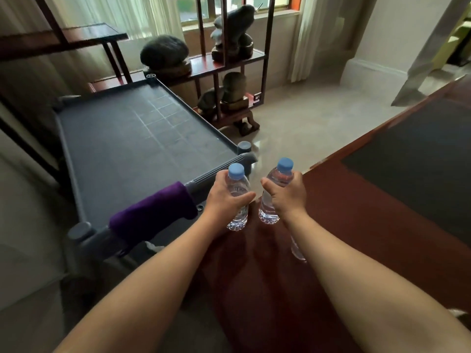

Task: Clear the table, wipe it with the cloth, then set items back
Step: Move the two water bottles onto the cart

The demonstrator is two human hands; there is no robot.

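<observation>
Left hand (224,197) grips a water bottle (238,200) around its middle, fingers and thumb curled round it, blue cap up. Right hand (286,194) grips a second bottle (276,189) the same way, tilted slightly, cap leaning right. Both bottles are held up near the left corner of the bench (356,225), bottoms above its dark red wood; whether either touches the top, cannot tell. A third bottle (297,248) is partly hidden behind the right forearm, low over the bench. Purple cloth (155,212) is draped over the handle of a grey cart (132,138) just left of the bench, near the left hand but apart from it. Dark mat (420,161) is inset in the bench top at right. Wooden shelf (229,59) with dark stones stands behind the cart, by the window.
</observation>
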